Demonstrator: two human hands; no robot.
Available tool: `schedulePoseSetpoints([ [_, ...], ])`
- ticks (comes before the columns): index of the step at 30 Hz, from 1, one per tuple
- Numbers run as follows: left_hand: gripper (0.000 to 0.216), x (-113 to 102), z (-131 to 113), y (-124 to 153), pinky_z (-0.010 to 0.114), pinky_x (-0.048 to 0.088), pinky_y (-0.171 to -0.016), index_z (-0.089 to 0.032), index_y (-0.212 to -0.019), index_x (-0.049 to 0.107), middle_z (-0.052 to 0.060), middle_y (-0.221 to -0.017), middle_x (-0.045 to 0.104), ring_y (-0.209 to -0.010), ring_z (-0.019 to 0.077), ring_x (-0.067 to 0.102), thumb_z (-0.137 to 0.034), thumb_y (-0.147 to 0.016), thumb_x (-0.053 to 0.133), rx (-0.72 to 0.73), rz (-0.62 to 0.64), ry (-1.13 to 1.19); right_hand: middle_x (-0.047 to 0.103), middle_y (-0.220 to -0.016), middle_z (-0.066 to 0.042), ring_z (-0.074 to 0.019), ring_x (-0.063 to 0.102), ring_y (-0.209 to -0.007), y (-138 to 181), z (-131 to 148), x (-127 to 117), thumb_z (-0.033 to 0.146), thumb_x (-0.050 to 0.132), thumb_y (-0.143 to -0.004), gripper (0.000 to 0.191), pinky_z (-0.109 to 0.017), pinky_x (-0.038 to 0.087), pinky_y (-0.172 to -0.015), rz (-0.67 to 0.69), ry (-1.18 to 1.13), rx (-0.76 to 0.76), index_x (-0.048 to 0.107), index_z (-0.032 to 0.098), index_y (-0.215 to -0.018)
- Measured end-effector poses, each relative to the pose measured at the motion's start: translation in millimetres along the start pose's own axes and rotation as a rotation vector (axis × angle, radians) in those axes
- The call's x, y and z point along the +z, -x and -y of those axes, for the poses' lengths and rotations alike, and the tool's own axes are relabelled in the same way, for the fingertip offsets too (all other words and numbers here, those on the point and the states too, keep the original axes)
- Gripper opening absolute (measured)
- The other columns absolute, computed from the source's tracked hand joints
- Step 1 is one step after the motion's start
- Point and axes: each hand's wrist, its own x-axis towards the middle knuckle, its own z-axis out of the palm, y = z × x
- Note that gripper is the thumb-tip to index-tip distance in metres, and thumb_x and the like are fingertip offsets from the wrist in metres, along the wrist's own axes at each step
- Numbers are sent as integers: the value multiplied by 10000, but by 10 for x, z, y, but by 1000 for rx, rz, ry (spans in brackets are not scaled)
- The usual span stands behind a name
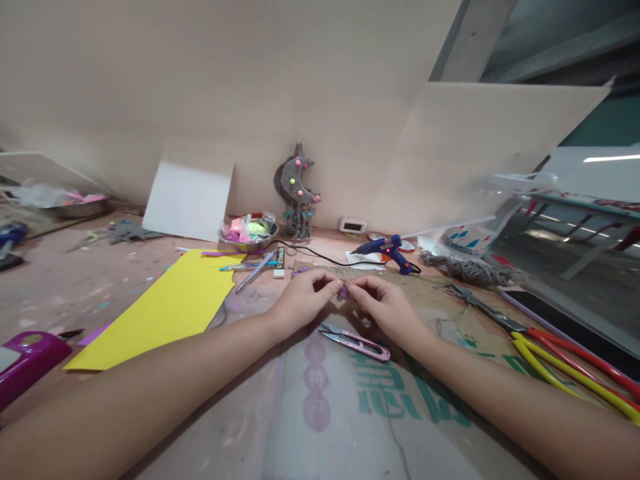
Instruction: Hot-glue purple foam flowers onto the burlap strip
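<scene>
**Pale wall point(200, 80) behind a stained counter point(50, 287)**

A plain beige wall spans the back of the pinkish counter, whose surface is scuffed and flecked with spots. To the right, a pale panel point(500, 133) slants away; a grey post point(470, 40) shows above it. Beyond lie a second table point(580, 201) with light legs, a greyish floor point(540, 243) and a dark green strip point(605, 120). A white streak of light point(613, 159) gleams at far right.

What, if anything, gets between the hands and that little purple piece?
Nothing visible: the left hand and right hand already hold the purple piece between them. The pink scissors lie just nearer the person, not between hands and piece.
</scene>
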Motion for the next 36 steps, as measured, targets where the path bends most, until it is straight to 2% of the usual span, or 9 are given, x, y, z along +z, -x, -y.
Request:
schedulePoseSetpoints([
  [6, 235, 0, 19, 0, 235, 446, -691, -140, -773, 645, 36, -760, 655, -751, 155, 589, -318, -794, 493, -8, 22, 15, 547, -585, 16, -101, 474, -492, 4, 25, -1, 384, 528, -770, 241, -209, 377, -453, 22, 28, 4, 616, 161, -800],
  [10, 302, 5, 44, -9, 262, 445, -787, -146, -895, 653, 60, -915, 672, -867, 170, 592, -355, -824, 447, -20, 34, 111, 573, -606, 6, -107, 483, -493, 3, 34, 3, 373, 546, -753, 230, -219, 387, -468, -1, 38, -3, 616, 159, -796],
  [13, 334, -10, 39, -13, 257, 449, -778, -166, -854, 643, 45, -881, 663, -842, 156, 588, -359, -855, 370, -39, -38, 162, 581, -602, 5, -107, 479, -483, 6, 37, 2, 381, 537, -761, 225, -219, 376, -460, -21, 47, 0, 604, 167, -783],
  [16, 313, -39, 21, -11, 250, 444, -717, -174, -720, 600, 23, -752, 630, -747, 148, 564, -333, -851, 365, -71, -159, 52, 566, -591, 12, -100, 471, -478, 7, 36, -2, 390, 524, -775, 225, -215, 372, -458, -32, 36, 14, 584, 173, -775],
  [18, 284, -53, 18, -10, 254, 435, -700, -164, -705, 585, 24, -734, 619, -730, 153, 553, -328, -837, 394, -85, -189, -38, 549, -589, 20, -96, 473, -478, 3, 37, -6, 395, 526, -774, 227, -213, 376, -462, -41, 7, 26, 568, 172, -774],
  [25, 185, -26, 43, -20, 256, 446, -753, -157, -854, 649, 45, -865, 669, -829, 164, 593, -243, -777, 505, -47, -78, -3, 513, -616, 33, -91, 495, -486, -15, 56, -2, 405, 539, -755, 240, -218, 411, -483, -52, -57, 37, 536, 165, -761],
  [30, 242, -10, 28, -15, 246, 452, -692, -145, -833, 651, 47, -821, 666, -782, 160, 594, -318, -797, 485, -8, -25, 27, 526, -615, 28, -89, 489, -488, -11, 45, -3, 405, 542, -755, 243, -212, 409, -472, -58, -46, 42, 548, 163, -778],
  [33, 224, 0, 14, -1, 238, 443, -657, -147, -815, 651, 37, -785, 662, -739, 154, 586, -325, -762, 525, -32, 22, 23, 536, -617, 20, -94, 492, -500, -13, 38, -15, 411, 541, -757, 251, -213, 412, -475, -48, -42, 24, 563, 162, -770],
  [36, 220, 5, -5, 11, 231, 425, -619, -143, -761, 642, 27, -727, 644, -689, 144, 569, -325, -753, 520, -55, 17, 1, 508, -577, 24, -93, 474, -491, -16, 33, -25, 428, 521, -772, 277, -209, 398, -463, -54, -51, 5, 564, 159, -723],
])
